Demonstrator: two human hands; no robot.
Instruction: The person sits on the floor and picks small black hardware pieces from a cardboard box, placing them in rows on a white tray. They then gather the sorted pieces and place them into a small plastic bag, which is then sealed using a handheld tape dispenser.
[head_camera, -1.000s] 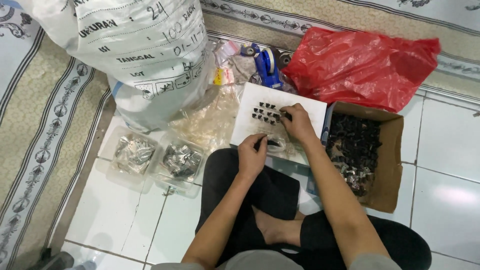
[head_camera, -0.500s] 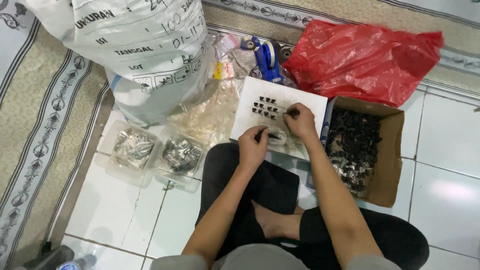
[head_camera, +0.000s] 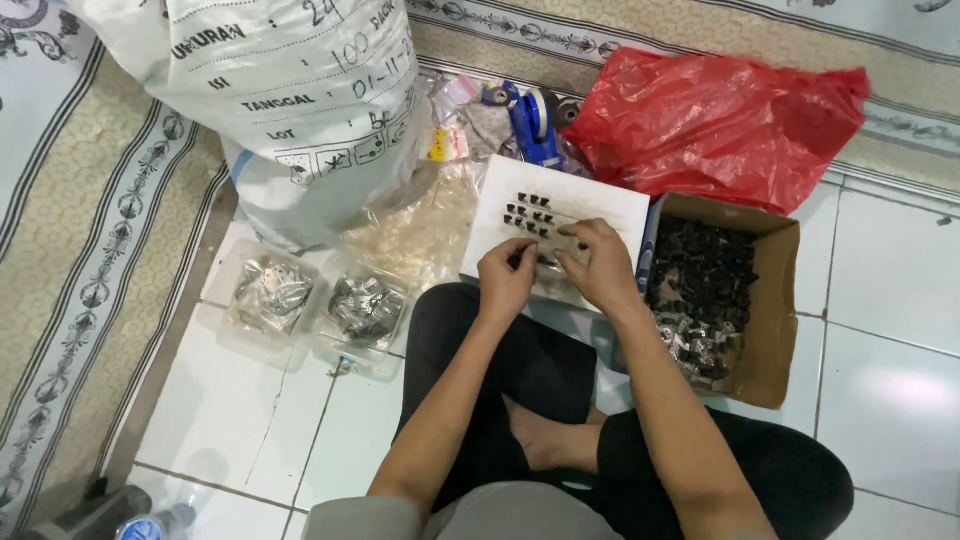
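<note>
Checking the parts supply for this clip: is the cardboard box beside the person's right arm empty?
No. The cardboard box holds a heap of small black pieces, with some silvery ones toward its near end.

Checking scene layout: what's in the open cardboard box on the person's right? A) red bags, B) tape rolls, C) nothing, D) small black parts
D: the cardboard box holds a heap of small black parts, with some silvery pieces at its near end; the red bag lies outside, behind it.
</note>
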